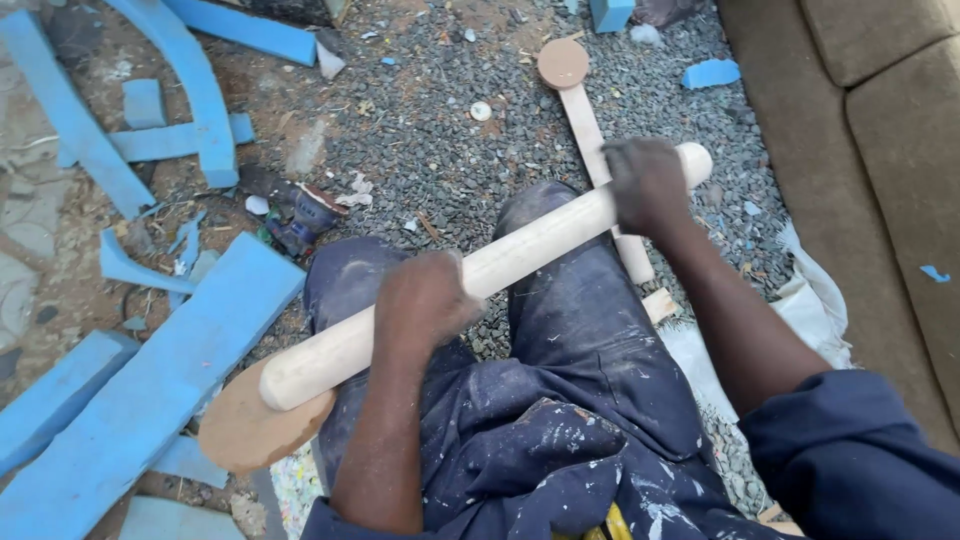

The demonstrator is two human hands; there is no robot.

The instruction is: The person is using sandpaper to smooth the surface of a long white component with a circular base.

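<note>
Your left hand (425, 300) and right hand (648, 185) both close their fingers around the wooden rod (480, 275), lying across your knees. You seem to be smoothing it; next, keep steady grip while rubbing.

Much tucked out of sight from here

The left hand (425, 300) covers the middle of the pale round wooden post (530, 245), and the right hand (648, 185) covers a stretch near its far end (fingers curl underneath, unseen). The flat round wooden disc (245, 430) lies partly beneath the post. The long blue foam slab (150, 390) and brown upholstered sofa (880, 150) run off the edges.
</note>
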